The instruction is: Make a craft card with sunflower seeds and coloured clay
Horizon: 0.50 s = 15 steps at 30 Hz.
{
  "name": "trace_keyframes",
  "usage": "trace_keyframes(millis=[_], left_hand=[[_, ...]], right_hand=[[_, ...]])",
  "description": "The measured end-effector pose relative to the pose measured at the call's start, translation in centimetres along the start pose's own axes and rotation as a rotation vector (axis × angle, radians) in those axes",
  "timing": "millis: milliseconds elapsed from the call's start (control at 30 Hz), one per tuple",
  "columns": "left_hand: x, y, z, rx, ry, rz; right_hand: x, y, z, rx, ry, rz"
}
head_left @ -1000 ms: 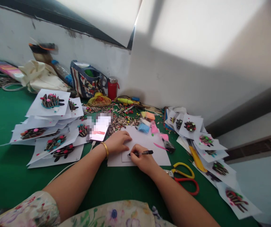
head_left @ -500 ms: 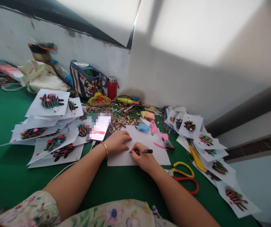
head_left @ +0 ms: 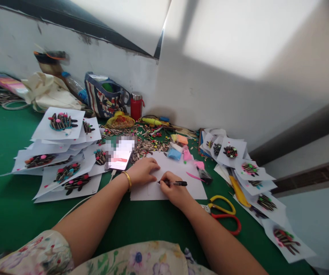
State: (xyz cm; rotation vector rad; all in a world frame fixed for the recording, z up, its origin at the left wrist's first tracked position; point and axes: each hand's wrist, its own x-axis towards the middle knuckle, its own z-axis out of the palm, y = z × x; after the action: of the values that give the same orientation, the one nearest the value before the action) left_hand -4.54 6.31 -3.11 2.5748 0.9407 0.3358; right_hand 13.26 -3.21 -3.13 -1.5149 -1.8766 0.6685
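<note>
On the green felt table [head_left: 6, 206], the right hand [head_left: 175, 190] grips a black marker pen [head_left: 173, 183] with its tip on the white paper sheet [head_left: 194, 187], the left hand [head_left: 143, 170] pressing flat beside it, between a lit smartphone [head_left: 120, 154] and yellow-and-red scissors [head_left: 224, 215]; no writing is legible.

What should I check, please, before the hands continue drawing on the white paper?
1. Right hand grips the black pen: ok.
2. Pen tip touches the white paper: cannot tell, too small to see.
3. Left hand rests flat on the paper: ok.
4. Paper lies flat on the green table: ok.
5. Scissors lie off the paper, right of the right hand: ok.
6. Phone lies off the paper: ok.
</note>
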Motion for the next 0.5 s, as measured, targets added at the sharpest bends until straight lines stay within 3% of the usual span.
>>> trace_keyframes(millis=[233, 500], left_hand=[[0.00, -0.03, 0.09, -0.001, 0.009, -0.007], [0.00, -0.06, 0.13, -0.002, 0.010, -0.004]], right_hand=[[-0.19, -0.21, -0.08, 0.032, -0.102, 0.000], [-0.27, -0.30, -0.03, 0.039, -0.115, 0.001]])
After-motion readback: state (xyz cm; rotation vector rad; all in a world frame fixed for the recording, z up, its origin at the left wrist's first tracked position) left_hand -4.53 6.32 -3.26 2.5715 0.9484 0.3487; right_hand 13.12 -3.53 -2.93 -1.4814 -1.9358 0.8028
